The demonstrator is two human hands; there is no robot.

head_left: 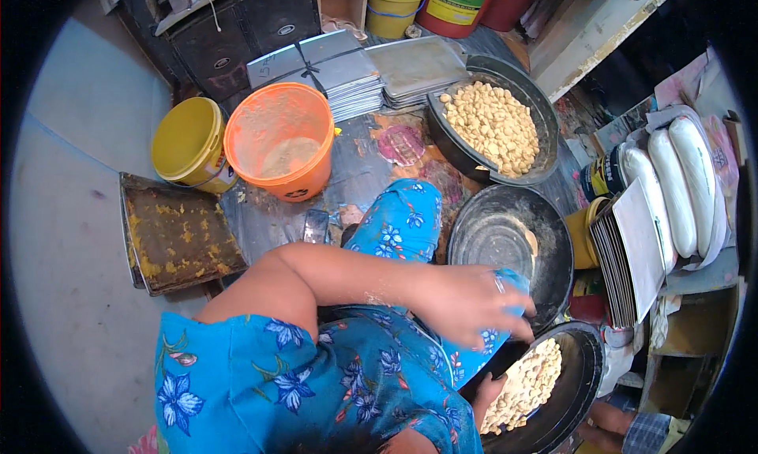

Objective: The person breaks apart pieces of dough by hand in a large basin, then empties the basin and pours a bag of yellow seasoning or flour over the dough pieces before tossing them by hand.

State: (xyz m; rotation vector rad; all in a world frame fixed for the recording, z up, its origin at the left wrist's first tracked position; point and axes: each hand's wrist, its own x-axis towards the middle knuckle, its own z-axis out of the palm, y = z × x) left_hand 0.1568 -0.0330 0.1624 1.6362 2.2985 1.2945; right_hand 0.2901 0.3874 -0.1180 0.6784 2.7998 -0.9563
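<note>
My left arm reaches across my blue flowered clothing, and my left hand (478,308) hovers palm down with its fingers apart. It is slightly blurred, and I see nothing held in it. Below its fingertips is a black basin (586,359) with pale, lumpy dough-like pieces (527,387) inside. My right hand (488,395) is at this basin's near left rim, its fingers curled over the edge and partly hidden. Just beyond my left hand stands another black basin (505,217), with a little pale residue at its bottom.
Farther back, a black tub (545,106) holds more pale lumps. An orange bucket (316,174), a yellow bucket (178,142), stacked metal sheets (355,79) and a crusted tray (185,241) lie around. At right are wrapped white packages (671,193). Another person's arm (608,422) shows at lower right.
</note>
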